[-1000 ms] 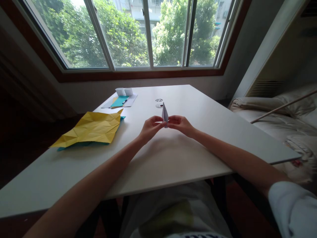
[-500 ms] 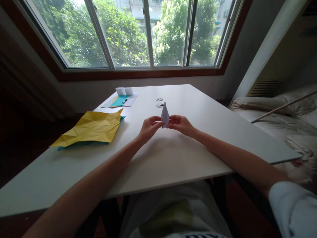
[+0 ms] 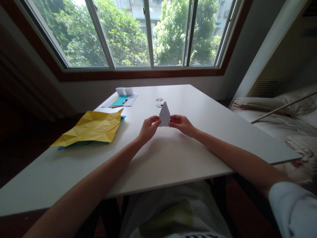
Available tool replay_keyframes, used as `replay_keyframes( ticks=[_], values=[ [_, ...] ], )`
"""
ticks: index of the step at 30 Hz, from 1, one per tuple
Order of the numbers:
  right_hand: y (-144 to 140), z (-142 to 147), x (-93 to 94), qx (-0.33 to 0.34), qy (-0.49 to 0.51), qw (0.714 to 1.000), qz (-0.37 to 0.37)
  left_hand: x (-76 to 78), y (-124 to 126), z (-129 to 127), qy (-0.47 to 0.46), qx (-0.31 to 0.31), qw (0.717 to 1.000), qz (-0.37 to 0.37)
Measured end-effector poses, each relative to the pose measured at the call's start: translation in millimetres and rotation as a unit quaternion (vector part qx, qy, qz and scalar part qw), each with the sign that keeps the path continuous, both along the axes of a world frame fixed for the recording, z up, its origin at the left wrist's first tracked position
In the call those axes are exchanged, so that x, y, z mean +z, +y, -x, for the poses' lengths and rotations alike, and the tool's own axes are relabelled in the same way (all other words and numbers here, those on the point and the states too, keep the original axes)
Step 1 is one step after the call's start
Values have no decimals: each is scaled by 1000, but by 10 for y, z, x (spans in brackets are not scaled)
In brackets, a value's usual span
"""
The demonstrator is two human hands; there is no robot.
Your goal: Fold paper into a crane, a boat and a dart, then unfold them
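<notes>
A small piece of folded white paper (image 3: 164, 115), pointed at the top and flat along its lower edge, is held upright above the table. My left hand (image 3: 149, 127) pinches its left edge between thumb and fingers. On the opposite edge my right hand (image 3: 182, 124) grips it the same way. Both forearms reach in from the near side over the white table (image 3: 173, 155). The fingertips behind the paper are partly hidden.
Creased yellow paper (image 3: 96, 127) lies over teal paper (image 3: 123, 117) at the left. Farther back are teal sheets (image 3: 120, 100), a pen (image 3: 125, 99) and white folded pieces (image 3: 124, 91). Round discs (image 3: 159, 99) lie behind the hands. A cushioned seat (image 3: 277, 115) stands right.
The folded paper has gone from a narrow, edge-on shape to a broader, flatter face toward me. My hands have moved slightly apart at its edges.
</notes>
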State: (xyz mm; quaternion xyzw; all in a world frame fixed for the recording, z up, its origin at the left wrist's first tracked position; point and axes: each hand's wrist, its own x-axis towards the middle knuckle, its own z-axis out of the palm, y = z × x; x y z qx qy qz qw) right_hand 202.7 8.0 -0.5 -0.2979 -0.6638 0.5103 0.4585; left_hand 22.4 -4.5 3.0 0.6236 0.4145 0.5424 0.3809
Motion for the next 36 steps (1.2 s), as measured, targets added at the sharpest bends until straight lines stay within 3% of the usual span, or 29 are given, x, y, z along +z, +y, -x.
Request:
replay_keyframes(
  ticks=[5,10,13,18,23,27,33,36],
  values=[
    [-36,4,22,1,-54,997,-59,-4,4,13,48,24,998,-20],
    [-25,-31,44,-43,-79,991,-97,56,-35,-15,-13,10,999,28],
    [0,-52,41,-75,-64,993,-64,79,-51,-23,-41,-17,998,53],
    [8,-51,39,-7,-30,999,42,79,-67,-18,-54,-56,996,54],
    [19,-57,33,16,20,996,88,80,-78,-22,-70,-51,996,37],
    [22,-48,22,19,29,995,93,75,-59,-28,-47,-36,997,44],
    [-1,-25,31,-25,18,998,56,78,-29,1,-22,34,998,43],
    [-20,-19,46,-28,6,999,28,87,-43,2,4,10,999,45]
  ],
)
